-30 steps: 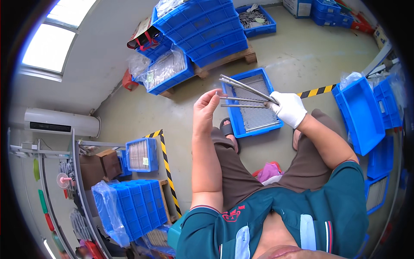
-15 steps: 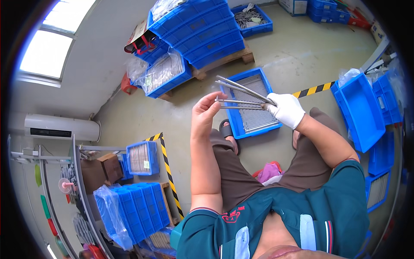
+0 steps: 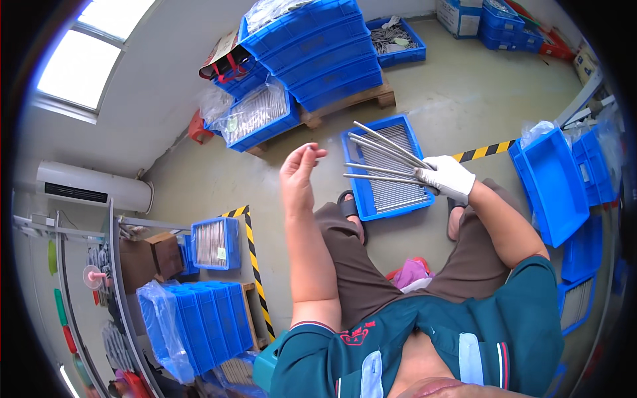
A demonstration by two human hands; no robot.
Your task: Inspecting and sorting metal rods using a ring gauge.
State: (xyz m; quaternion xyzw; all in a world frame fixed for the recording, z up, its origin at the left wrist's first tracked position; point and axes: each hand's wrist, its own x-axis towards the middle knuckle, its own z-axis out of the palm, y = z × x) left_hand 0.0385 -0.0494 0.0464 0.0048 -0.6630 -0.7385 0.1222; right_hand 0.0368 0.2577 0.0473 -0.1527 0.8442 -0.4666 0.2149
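Observation:
My right hand (image 3: 450,178), in a white glove, is closed around one end of several slim grey metal rods (image 3: 381,170). Their free ends fan out leftward above a blue crate (image 3: 358,199) on the floor, which holds rows of similar rods (image 3: 398,194). My bare left hand (image 3: 300,169) is raised to the left of the rods, apart from their ends. Its thumb and fingertips are pinched together; whatever may be between them is too small to make out.
Stacked blue crates (image 3: 325,56) stand on a wooden pallet (image 3: 358,99) at the back. Another crate stack (image 3: 212,325) is at lower left, near a metal rack (image 3: 123,285). Tilted blue crates (image 3: 551,186) lie at right. Yellow-black tape (image 3: 255,265) marks the floor.
My left hand has come away from the rod tips and moved left. The rods in my right hand have shifted slightly right and down. The whole view has shifted a little.

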